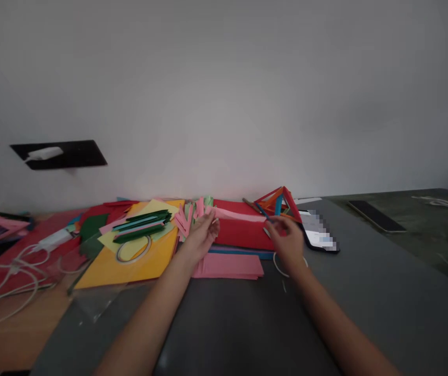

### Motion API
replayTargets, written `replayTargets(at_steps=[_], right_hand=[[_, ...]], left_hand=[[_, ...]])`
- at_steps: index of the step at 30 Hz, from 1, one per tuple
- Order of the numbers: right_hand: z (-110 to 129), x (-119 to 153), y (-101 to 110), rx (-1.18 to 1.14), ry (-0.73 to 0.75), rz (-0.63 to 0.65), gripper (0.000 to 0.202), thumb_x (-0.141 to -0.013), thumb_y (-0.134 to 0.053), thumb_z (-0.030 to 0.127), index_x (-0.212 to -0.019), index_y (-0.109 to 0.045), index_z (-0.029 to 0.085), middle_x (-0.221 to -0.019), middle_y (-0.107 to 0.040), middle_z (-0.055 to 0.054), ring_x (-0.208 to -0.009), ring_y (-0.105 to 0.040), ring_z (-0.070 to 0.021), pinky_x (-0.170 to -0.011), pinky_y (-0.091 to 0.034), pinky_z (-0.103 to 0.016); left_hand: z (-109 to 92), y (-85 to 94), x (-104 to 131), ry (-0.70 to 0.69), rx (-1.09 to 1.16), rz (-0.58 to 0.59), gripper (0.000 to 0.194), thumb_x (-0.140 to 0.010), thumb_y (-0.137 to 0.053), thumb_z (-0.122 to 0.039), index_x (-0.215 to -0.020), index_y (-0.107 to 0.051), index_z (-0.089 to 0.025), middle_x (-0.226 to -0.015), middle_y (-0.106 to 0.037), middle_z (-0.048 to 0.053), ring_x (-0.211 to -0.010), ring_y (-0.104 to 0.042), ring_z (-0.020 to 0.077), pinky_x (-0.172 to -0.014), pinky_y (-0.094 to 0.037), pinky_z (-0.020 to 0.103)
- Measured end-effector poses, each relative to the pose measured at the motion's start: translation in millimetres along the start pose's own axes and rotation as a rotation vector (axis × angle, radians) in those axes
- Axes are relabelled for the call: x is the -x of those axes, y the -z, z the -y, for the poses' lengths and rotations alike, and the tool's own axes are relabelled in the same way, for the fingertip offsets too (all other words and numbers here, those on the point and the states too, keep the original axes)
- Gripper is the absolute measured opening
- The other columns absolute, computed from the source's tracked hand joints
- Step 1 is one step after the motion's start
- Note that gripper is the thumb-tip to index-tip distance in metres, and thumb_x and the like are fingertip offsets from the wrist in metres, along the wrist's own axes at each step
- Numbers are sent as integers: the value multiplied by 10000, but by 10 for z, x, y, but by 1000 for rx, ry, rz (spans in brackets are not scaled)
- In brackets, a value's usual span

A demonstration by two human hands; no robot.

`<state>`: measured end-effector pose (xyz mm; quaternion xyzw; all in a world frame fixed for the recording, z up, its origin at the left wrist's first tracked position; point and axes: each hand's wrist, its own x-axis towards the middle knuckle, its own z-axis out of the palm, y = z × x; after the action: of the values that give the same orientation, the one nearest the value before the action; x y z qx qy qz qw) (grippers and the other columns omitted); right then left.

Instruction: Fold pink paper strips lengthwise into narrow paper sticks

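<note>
A pink paper strip (239, 214) stretches between my two hands, above a red paper stack. Its left end is pinched between the thumb and fingers of my left hand (203, 234). My right hand (287, 240) is closed at the strip's right end, with the fingertips pressed together. A thin blue piece (263, 211) shows just by those fingertips; whether they hold it too is unclear. Behind the right hand stands a triangular frame of folded paper strips (280, 201) in red, orange and blue. Below the strip lie red paper (235, 235) and a pink folded paper stack (229, 266).
Left of my hands, green folded strips (143, 225) and a roll of clear tape (133, 250) lie on yellow paper (102, 269). White cables (23, 271) sprawl at far left. A lit phone (318, 230) and a dark phone (376, 215) lie to the right. A wall rises behind.
</note>
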<state>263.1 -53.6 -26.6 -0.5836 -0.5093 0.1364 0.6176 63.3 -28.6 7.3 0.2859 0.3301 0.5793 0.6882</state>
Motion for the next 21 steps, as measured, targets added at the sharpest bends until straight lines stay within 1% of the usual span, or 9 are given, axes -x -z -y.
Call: replayTargets(at_steps=[2, 3, 5, 7, 9, 13, 16, 18, 21], right_hand=[[205, 185, -180, -193, -66, 247, 381, -618, -619, 369, -939, -581, 166, -734, -583, -32, -625, -503, -150, -610, -419, -290], [277, 258, -236, -272, -99, 327, 398, -609, -633, 367, -954, -577, 177, -772, -596, -37, -670, -519, -162, -623, -425, -294], [347, 345, -293, -400, -152, 320, 308, -633, -621, 362, -879, -599, 177, -813, -607, -44, -750, -536, -180, -662, -429, -304], [330, 354, -303, -533, -253, 250, 259, -640, -623, 345, -824, -601, 164, -769, -613, -40, -720, -549, -172, -649, -433, -300], [270, 316, -298, -659, -363, 221, 271, -609, -655, 318, -825, -591, 167, -717, -617, -19, -669, -557, -159, -621, -437, -292], [213, 286, -324, -817, -445, 307, 281, -546, -702, 262, -786, -584, 179, -703, -633, 1, -653, -577, -148, -629, -449, -281], [238, 291, -351, -820, -442, 411, 388, -549, -699, 257, -912, -574, 198, -751, -647, -6, -693, -590, -159, -667, -456, -305], [193, 199, -283, -751, -410, 459, 459, -542, -698, 269, -975, -558, 206, -759, -648, -9, -694, -591, -164, -664, -458, -317], [-92, -146, 110, -478, -307, 606, 473, -472, -725, 261, -919, -590, 188, -786, -644, -29, -683, -580, -172, -624, -454, -310]], left_hand=[[42, -27, 39, -33, -109, 23, 161, -610, -679, -245, -662, -565, -143, -561, -582, -38, -523, -564, 46, -532, -462, 124], [66, -42, 63, -45, -198, 42, 168, -604, -683, -243, -666, -567, -137, -566, -586, -33, -536, -572, 57, -550, -469, 140], [106, -66, 109, -42, -360, 132, 200, -614, -672, -267, -721, -582, -125, -614, -614, -3, -581, -594, 93, -592, -487, 192], [127, -82, 142, 0, -456, 213, 232, -614, -664, -299, -746, -582, -125, -660, -632, 15, -618, -606, 121, -626, -494, 241], [127, -87, 160, 17, -521, 240, 247, -605, -663, -328, -731, -579, -134, -658, -636, 13, -640, -613, 140, -632, -494, 264], [103, -92, 169, 12, -604, 269, 271, -603, -643, -387, -708, -590, -143, -635, -651, 19, -641, -624, 161, -613, -488, 269], [88, -102, 172, 23, -639, 300, 285, -605, -633, -405, -699, -601, -138, -638, -666, 32, -631, -630, 164, -611, -485, 265], [68, -102, 169, 29, -652, 279, 283, -613, -628, -407, -678, -597, -133, -631, -671, 44, -624, -633, 167, -605, -487, 265], [-3, -81, 142, -21, -634, 169, 276, -617, -636, -387, -671, -598, -119, -653, -680, 72, -629, -638, 167, -600, -489, 256]])
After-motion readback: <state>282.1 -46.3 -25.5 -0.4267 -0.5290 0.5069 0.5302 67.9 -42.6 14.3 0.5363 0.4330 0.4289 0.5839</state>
